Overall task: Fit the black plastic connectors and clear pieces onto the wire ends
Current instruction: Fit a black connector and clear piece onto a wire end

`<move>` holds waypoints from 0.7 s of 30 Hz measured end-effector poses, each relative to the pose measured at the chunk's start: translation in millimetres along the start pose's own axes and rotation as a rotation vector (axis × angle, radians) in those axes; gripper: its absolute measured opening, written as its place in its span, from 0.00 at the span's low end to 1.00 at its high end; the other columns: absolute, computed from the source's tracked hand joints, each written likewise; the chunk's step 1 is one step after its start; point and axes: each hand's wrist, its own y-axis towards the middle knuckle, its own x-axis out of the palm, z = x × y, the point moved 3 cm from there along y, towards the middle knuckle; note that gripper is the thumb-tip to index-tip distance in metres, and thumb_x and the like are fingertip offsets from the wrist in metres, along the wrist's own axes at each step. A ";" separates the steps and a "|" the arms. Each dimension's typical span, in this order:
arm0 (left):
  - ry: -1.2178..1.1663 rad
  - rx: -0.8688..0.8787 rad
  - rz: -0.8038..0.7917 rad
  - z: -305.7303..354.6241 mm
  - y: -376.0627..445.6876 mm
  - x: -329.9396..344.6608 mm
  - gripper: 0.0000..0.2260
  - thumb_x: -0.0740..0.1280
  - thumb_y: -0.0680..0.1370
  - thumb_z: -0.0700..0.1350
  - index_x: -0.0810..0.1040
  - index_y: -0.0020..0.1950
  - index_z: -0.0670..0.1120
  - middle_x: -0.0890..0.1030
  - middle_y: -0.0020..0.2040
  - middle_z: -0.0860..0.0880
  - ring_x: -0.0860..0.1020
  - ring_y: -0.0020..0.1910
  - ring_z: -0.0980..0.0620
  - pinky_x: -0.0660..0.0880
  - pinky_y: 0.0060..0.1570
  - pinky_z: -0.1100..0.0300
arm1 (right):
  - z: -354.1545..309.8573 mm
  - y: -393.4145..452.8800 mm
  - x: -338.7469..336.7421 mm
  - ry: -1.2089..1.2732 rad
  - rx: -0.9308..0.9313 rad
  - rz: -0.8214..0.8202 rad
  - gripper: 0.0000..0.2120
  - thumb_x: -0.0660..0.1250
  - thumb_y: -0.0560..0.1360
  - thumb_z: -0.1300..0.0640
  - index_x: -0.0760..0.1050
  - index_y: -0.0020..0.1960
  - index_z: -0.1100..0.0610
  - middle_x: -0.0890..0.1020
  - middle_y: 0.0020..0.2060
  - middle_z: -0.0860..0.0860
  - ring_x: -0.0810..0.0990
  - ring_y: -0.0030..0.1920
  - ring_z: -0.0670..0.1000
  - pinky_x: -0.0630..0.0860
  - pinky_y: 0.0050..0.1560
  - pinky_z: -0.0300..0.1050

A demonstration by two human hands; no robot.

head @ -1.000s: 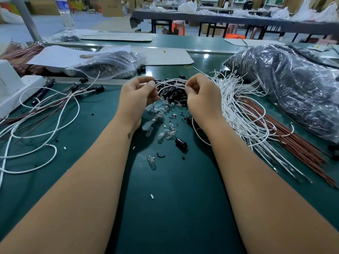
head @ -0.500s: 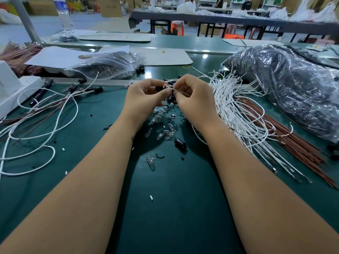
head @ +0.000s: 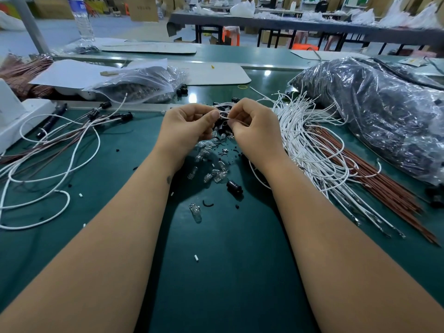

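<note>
Both hands meet at upper centre of the frame; the left hand (head: 189,126) and right hand (head: 254,131) have fingers curled, pinching a white wire (head: 222,109) that arcs between them, its run lying roughly left to right. A black connector (head: 222,124) sits just below the fingertips, nearer the right hand; whether it is gripped I cannot tell. Clear pieces (head: 211,174) lie scattered on the green worktop (head: 216,272) directly below the hands; a loose black connector (head: 234,187) beside them. Unfinished white wires (head: 312,145) fan out at right; finished wires (head: 60,138) at left; nothing blocks either reach.
</note>
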 end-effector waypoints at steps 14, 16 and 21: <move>-0.025 -0.036 0.039 -5.2 3.2 -3.1 0.04 0.70 0.77 0.43 0.82 0.43 0.45 0.78 0.31 0.49 0.74 0.29 0.57 0.76 0.33 0.66 | 1.0 0.2 2.0 -0.045 -0.038 -0.020 0.06 0.68 0.72 0.67 0.78 0.41 0.57 0.80 0.36 0.50 0.77 0.37 0.49 0.76 0.41 0.44; -0.086 -0.051 0.052 -5.8 4.0 -4.3 0.04 0.67 0.79 0.41 0.82 0.46 0.44 0.80 0.34 0.48 0.77 0.31 0.57 0.77 0.36 0.66 | 1.8 0.8 0.8 -0.040 -0.017 -0.005 0.05 0.68 0.72 0.66 0.79 0.42 0.58 0.80 0.36 0.50 0.77 0.38 0.48 0.76 0.42 0.43; -0.199 -0.076 0.104 -7.2 5.8 -9.7 0.07 0.68 0.76 0.33 0.79 0.51 0.42 0.82 0.40 0.46 0.82 0.38 0.53 0.79 0.42 0.64 | 1.8 1.7 -1.9 -0.037 0.001 0.032 0.03 0.68 0.74 0.64 0.80 0.44 0.59 0.80 0.37 0.49 0.77 0.38 0.47 0.74 0.43 0.40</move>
